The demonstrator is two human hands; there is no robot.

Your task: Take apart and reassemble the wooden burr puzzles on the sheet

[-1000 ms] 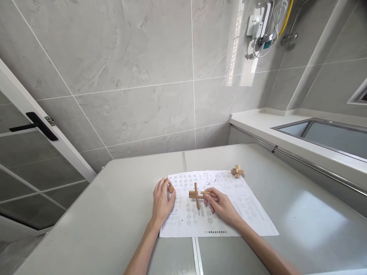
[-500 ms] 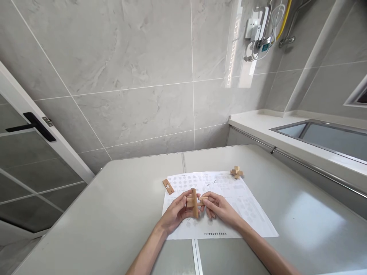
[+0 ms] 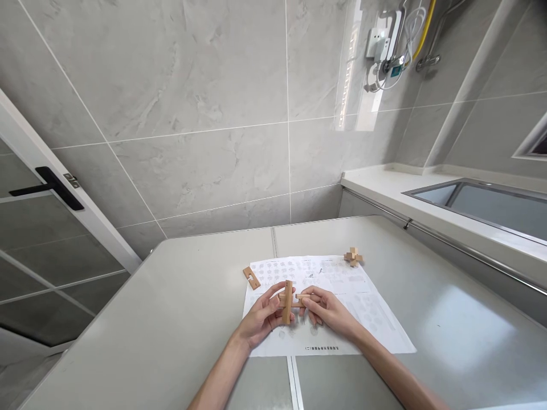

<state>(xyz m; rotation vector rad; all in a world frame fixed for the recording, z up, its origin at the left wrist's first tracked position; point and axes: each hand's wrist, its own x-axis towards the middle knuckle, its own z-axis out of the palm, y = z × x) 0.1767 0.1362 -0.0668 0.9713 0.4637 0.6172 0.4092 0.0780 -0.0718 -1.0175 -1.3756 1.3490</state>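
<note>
Over a printed sheet (image 3: 342, 336), both hands hold wooden puzzle pieces (image 3: 288, 304) joined in a cross shape. An upright flat piece stands across a thinner horizontal one. My left hand (image 3: 260, 320) is closed around the left part, thumb in front and fingers partly hidden behind. On the other side, my right hand (image 3: 327, 310) pinches the right end of the horizontal piece (image 3: 302, 297) between thumb and forefinger. A loose flat wooden piece with a notched cutout (image 3: 252, 278) lies at the sheet's upper left edge.
An assembled wooden burr puzzle (image 3: 353, 256) rests at the sheet's upper right corner. The grey table (image 3: 149, 319) meets a tiled wall (image 3: 213, 171) behind. A counter with a sink (image 3: 470, 199) and rail is at right; a door with a black handle (image 3: 55, 188) is at left.
The upright wooden piece has turned slightly, showing more of its broad face. Both hands keep their grip in nearly the same place.
</note>
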